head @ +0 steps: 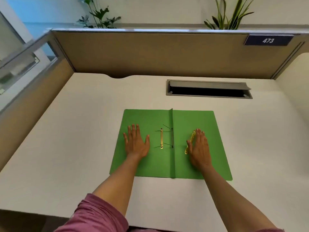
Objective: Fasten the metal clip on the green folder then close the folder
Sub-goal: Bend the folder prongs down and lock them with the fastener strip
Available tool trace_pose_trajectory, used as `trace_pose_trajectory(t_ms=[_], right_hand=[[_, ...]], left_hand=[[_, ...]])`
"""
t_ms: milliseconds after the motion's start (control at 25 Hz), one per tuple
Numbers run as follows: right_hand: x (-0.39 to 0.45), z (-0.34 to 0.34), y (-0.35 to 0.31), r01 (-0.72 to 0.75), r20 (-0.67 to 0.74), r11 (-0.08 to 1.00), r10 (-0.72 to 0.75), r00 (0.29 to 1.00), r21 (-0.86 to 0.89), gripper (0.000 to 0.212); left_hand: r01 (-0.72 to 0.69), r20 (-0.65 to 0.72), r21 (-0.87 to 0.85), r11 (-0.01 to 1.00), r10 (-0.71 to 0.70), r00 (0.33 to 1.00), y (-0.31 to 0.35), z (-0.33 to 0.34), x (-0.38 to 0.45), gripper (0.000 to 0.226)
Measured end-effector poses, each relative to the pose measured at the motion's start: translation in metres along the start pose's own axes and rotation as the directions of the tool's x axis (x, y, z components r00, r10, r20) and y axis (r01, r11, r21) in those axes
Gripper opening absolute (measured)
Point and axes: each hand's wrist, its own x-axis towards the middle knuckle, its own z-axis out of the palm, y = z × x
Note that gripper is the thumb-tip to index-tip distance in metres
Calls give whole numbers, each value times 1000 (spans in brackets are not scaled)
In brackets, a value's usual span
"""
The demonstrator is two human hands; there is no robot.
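Observation:
A green folder [192,121] lies open and flat on the white desk. Near its centre fold a gold metal clip bar [161,138] rests on the left leaf, with thin prongs sticking up beside it and by the fold. My left hand [136,142] lies flat on the left leaf, fingers spread, holding nothing. On the right leaf my right hand [199,147] lies flat, its thumb side touching a second gold clip piece [190,142] that stands tilted on edge. Whether the fingers grip that piece is unclear.
A grey cable hatch [209,89] with its lid raised is set into the desk [83,131] behind the folder. Tan partition walls [150,54] close the back and left. A sign reading 473 [268,40] hangs at the upper right.

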Motion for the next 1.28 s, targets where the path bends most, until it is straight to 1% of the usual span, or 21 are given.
trace_pose_trajectory(t_ms=[80, 160, 240, 320, 400, 480, 600, 640, 720, 800, 880, 1080, 1160, 1200, 1280], right_hand=[[-4, 2, 0, -30, 3, 999, 30, 1000, 21, 66], [-10, 5, 0, -53, 39, 999, 52, 998, 11, 66], [-10, 5, 2, -55, 43, 998, 55, 998, -16, 66], [-3, 0, 3, -47, 50, 998, 49, 998, -36, 67], [5, -7, 4, -43, 94, 996, 50, 994, -76, 71], [15, -17, 6, -63, 167, 996, 74, 983, -66, 83], [37, -38, 11, -110, 324, 994, 96, 941, 23, 118], [44, -44, 13, -112, 371, 993, 96, 924, 23, 127], [57, -50, 15, -99, 439, 995, 102, 893, -31, 137], [66, -51, 12, -66, 462, 992, 110, 880, -110, 135], [71, -47, 8, -52, 453, 985, 121, 883, -162, 129], [76, -45, 0, -89, 439, 977, 168, 882, -195, 120], [78, -46, 1, -112, 430, 982, 169, 887, -155, 115], [80, -46, 2, -141, 427, 985, 168, 888, -94, 109], [82, -46, 5, -220, 419, 973, 169, 892, 75, 86]], left_hand=[[4, 71, 15, 1000, -5, 997, -3, 6, -5, 81], [-5, 139, 22, 1000, 2, 990, -7, 14, -10, 86], [-5, 201, 4, 1000, 4, 980, -8, 19, -11, 93], [10, 231, -25, 1000, -4, 973, -10, 21, -9, 99], [13, 260, -31, 999, -5, 966, -13, 24, -8, 101], [5, 269, -28, 1000, 3, 963, -15, 26, -8, 102], [6, 284, -18, 1000, 0, 959, -15, 26, -5, 102], [5, 288, -12, 1000, -2, 958, -15, 26, -5, 102], [2, 306, 1, 1000, -2, 952, -15, 26, -4, 102], [6, 318, -2, 1000, -5, 948, -15, 25, -3, 103], [7, 326, -3, 1000, -6, 945, -15, 24, -2, 103], [6, 322, -11, 1000, -2, 947, -14, 25, -3, 103], [7, 302, -26, 1000, 1, 953, -14, 26, -3, 103], [6, 284, -38, 999, 5, 959, -14, 26, -4, 103], [4, 235, -73, 997, 13, 972, -15, 26, -5, 103]])
